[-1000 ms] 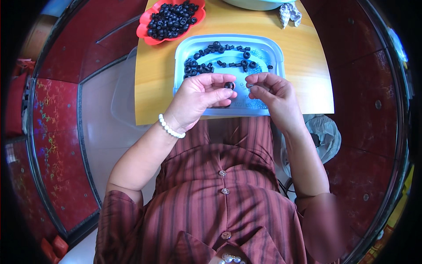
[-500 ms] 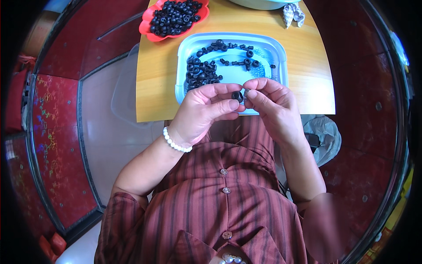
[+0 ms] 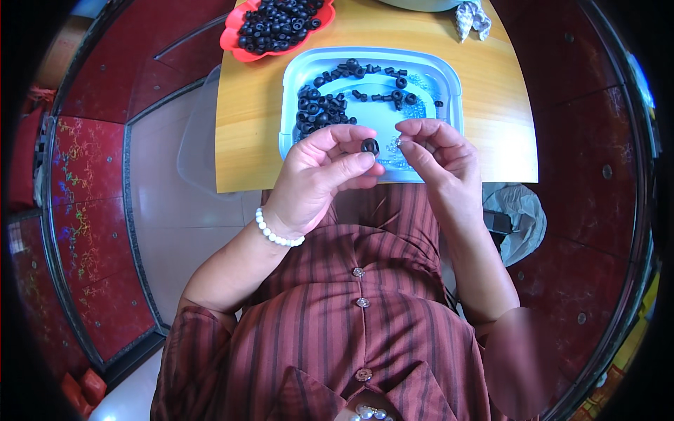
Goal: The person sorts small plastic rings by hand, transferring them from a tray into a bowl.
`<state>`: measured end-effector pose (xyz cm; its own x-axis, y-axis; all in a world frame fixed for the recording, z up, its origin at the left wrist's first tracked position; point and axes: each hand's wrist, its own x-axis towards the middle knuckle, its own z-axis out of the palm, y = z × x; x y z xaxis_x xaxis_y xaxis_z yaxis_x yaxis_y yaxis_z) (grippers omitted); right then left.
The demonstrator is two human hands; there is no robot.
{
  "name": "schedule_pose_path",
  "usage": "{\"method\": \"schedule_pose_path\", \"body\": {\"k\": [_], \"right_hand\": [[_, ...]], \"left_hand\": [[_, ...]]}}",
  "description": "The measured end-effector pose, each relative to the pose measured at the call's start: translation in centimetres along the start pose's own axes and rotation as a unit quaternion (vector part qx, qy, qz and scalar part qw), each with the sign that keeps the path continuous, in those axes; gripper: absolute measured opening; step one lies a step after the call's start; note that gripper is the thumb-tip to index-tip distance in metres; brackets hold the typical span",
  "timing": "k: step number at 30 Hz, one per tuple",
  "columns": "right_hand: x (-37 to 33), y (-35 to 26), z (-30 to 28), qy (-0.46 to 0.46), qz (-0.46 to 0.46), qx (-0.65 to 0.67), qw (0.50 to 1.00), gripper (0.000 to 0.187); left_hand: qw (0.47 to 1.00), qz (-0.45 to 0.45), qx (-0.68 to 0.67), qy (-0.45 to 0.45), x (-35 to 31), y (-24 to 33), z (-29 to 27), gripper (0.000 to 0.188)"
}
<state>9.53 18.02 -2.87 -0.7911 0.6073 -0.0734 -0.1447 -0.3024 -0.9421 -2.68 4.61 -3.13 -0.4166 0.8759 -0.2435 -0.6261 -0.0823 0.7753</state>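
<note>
Between the thumb and fingers of my left hand (image 3: 326, 158) is a small black round cap (image 3: 370, 146), its hollow opening showing. My right hand (image 3: 442, 151) pinches a tiny clear, shiny piece (image 3: 398, 142) between thumb and forefinger; its exact kind is too small to make out. A short gap separates the two hands, which hover over the near edge of a light blue tray (image 3: 284, 126). Inside the tray, a heap of black rubbery parts (image 3: 319, 112) fills the left side, more lie along the back, and tiny clear bits (image 3: 415, 107) are scattered at the right.
A red scalloped dish (image 3: 232, 38) piled with black round parts stands at the table's back left. At the back right are a pale basin (image 3: 428, 5) and a grey-white crumpled cloth-like thing (image 3: 472, 22). The wooden table (image 3: 498, 133) ends just before my lap. A whitish bag (image 3: 525, 221) hangs at the right.
My hands have drawn apart. The left moved slightly left with the black cap, and the right moved slightly right with the tiny shiny piece.
</note>
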Motion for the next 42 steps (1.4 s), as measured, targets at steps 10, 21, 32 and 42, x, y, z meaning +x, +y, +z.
{"method": "schedule_pose_path", "body": {"k": [10,21,32,42], "right_hand": [[2.0,0.4,-1.8,0.025,-0.140,-0.535,0.833,0.011],[3.4,1.5,-0.1,-0.100,-0.179,-0.691,0.694,0.009],[3.9,0.9,-0.9,-0.056,-0.118,-0.540,0.832,0.006],[2.9,-0.7,-1.2,-0.047,-0.008,-0.274,0.961,0.014]], "left_hand": [[0.998,0.049,0.020,0.033,0.4,1.1,-1.9,0.025],[0.997,0.053,0.010,0.055,-0.2,1.9,-3.5,0.027],[0.999,0.028,-0.005,0.029,-0.5,1.2,-3.5,0.029],[1.000,-0.001,-0.004,0.018,0.1,0.1,-1.8,0.024]]}}
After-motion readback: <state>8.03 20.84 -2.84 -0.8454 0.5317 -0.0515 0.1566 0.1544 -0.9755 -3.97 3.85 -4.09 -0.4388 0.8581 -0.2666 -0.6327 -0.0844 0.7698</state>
